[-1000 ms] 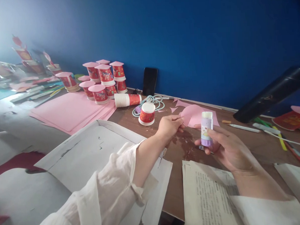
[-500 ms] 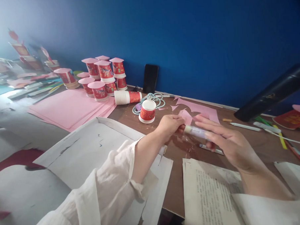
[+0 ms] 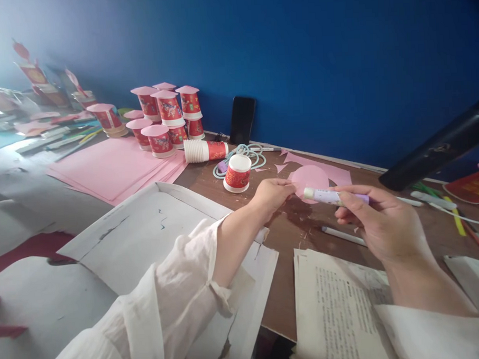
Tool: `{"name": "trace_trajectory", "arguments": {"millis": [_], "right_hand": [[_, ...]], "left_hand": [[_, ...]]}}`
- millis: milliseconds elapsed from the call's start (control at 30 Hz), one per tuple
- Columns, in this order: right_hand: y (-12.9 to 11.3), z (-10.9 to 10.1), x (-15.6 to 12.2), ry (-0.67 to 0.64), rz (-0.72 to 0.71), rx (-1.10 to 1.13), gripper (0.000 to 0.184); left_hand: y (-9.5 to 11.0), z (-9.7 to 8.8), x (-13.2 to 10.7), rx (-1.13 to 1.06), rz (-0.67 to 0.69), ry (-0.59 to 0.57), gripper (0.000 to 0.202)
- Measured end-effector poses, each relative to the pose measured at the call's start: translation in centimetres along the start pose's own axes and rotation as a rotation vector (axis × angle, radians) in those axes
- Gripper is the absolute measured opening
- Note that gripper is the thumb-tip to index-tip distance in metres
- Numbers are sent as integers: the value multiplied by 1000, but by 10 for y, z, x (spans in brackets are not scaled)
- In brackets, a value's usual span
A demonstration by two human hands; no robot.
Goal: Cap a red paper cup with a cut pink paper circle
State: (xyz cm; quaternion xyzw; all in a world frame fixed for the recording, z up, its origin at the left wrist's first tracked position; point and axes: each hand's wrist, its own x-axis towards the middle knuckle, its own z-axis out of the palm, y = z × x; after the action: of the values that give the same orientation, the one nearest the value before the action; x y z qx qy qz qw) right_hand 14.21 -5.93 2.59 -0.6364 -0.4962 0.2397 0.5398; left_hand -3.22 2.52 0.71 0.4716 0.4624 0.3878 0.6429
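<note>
My left hand (image 3: 272,195) pinches the left edge of a round pink paper disc (image 3: 311,177), which is held above the brown desk. In my right hand (image 3: 388,220) is a pale purple glue stick (image 3: 323,196), gripped between thumb and fingers. Its whitish tip points left and overlaps the lower part of the disc; whether they touch I cannot tell. A red and white paper cup (image 3: 238,174) stands upside down just left of my left hand. Behind the disc lies a cut pink paper scrap (image 3: 340,171).
Red cups with pink tops (image 3: 168,108) are stacked at back left beside pink sheets (image 3: 100,169). A row of nested cups (image 3: 206,150) lies near a coiled cable (image 3: 256,156). A phone (image 3: 243,120) leans on the wall. Printed pages (image 3: 336,307) lie in front; a black tube (image 3: 440,144) leans right.
My right hand has moved slightly right and turned, leaving the glue stick more level. The pink paper now shows as a full disc facing me. My left hand keeps its pinch.
</note>
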Motion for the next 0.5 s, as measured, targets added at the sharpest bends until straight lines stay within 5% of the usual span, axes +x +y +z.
{"name": "trace_trajectory", "arguments": {"millis": [233,500], "right_hand": [[1,1,1,16,27,74,33],[1,3,0,32,-25,-124,37]], "left_hand": [[5,1,-4,6,-8,-1,13],[3,1,-5,24,2,-29,13]]}}
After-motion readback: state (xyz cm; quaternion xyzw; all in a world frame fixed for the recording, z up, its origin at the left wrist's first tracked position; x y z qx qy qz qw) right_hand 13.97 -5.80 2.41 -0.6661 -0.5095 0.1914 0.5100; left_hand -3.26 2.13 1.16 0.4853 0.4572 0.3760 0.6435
